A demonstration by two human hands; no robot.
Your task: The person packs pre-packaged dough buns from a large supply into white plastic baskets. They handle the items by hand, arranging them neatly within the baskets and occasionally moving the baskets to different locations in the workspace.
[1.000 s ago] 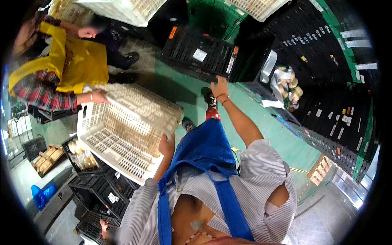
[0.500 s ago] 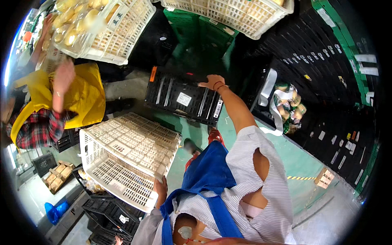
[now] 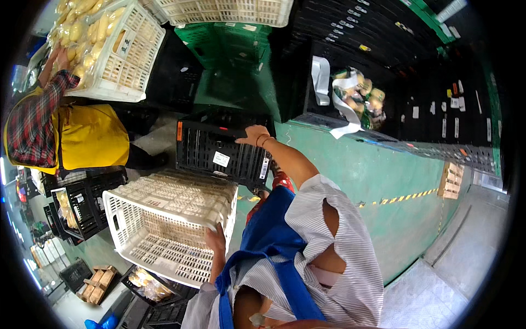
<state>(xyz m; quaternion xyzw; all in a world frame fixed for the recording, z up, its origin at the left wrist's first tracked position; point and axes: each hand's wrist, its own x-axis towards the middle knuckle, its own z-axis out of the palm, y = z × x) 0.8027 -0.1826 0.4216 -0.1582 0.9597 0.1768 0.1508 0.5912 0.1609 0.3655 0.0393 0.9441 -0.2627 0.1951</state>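
My left hand (image 3: 215,238) is closed on the near right rim of an empty white slotted crate (image 3: 164,205), which lies on its side at my left. My right hand (image 3: 253,136) reaches forward, closed on the top edge of a black folding crate (image 3: 200,153) with a white label and an orange sticker, standing before my feet. The two crates are close together, the white one nearer me.
A co-worker in yellow apron (image 3: 93,137) reaches into a white crate (image 3: 131,63) of bagged yellowish produce. Green crates (image 3: 200,41) stand ahead; black crates with bagged produce (image 3: 370,98) at right. Green floor with striped tape, a wooden pallet (image 3: 451,180), more pallets and crates lower left.
The co-worker's hand has let go of my white crate and moved up to the produce. My right hand has taken hold of the black crate, which is drawn nearer my feet.
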